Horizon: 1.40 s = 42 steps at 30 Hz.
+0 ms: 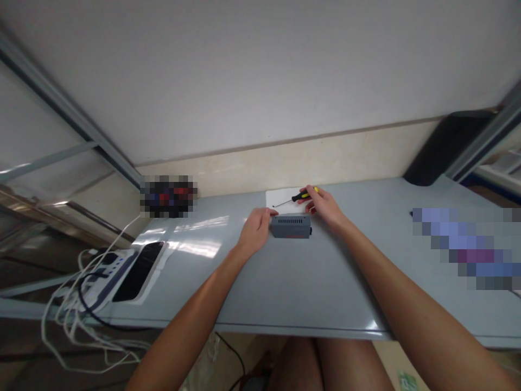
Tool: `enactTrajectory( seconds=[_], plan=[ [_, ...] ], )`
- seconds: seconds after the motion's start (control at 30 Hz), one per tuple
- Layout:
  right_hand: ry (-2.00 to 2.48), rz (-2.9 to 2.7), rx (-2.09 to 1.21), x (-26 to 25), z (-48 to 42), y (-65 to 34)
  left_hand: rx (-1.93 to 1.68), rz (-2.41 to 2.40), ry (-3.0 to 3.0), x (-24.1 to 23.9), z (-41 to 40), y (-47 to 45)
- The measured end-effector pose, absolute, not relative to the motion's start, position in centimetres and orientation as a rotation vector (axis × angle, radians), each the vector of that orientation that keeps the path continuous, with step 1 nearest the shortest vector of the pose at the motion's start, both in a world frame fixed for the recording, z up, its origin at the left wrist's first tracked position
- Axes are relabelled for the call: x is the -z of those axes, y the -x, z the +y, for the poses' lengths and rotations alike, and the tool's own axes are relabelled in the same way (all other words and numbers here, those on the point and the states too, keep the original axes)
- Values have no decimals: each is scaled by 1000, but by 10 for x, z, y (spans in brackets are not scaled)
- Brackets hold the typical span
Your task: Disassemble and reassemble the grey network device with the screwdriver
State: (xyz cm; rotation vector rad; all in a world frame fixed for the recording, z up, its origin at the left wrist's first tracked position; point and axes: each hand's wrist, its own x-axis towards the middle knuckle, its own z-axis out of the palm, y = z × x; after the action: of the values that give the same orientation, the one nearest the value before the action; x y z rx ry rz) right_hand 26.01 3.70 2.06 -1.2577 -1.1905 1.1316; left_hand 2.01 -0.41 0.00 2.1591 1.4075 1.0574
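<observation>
A pale, plain wall rises behind the work, with a band of cream, stone-patterned tile (pixel 252 167) along its foot and grey metal posts at both sides. Against the tile stands a glossy grey-blue tabletop (pixel 228 288), with bright reflections streaking its left part.

Near its far edge, around the middle, a small grey box (pixel 291 228) shows a row of dark slots along its upper face and a black knob-like part at its right end. Red marks on its front look like lettering, too small and blurred to read. The left hand (pixel 255 227) is curled against the box's left end; how firmly it holds cannot be told. The right hand (pixel 323 205) grips the black-and-yellow handle of a screwdriver (pixel 300 196), its thin shaft pointing left above a white sheet (pixel 277 196) just behind the box. A dark speck at the tip is too small to make out.

Toward the left edge lie a black-screened device (pixel 139 271) and a white power strip (pixel 108 279), among looping white cables (pixel 73 326). A pixelated dark item (pixel 169 196) occupies the far left corner. On the right stand a black cylinder (pixel 442 149) and, nearer, a pixelated bluish item (pixel 459 239), any print on it unreadable.
</observation>
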Motion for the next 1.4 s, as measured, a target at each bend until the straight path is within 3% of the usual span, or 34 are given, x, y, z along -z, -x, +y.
enactTrajectory(
  seconds=[0.37,1.4],
  plan=[
    [1277,-1241,-1133,-20,36,-258,-545,1661,-2486,21,17,-3],
    [1200,-1046,-1120,-24,42,-267,-595,1659,-2475,17,13,-6]
  ],
)
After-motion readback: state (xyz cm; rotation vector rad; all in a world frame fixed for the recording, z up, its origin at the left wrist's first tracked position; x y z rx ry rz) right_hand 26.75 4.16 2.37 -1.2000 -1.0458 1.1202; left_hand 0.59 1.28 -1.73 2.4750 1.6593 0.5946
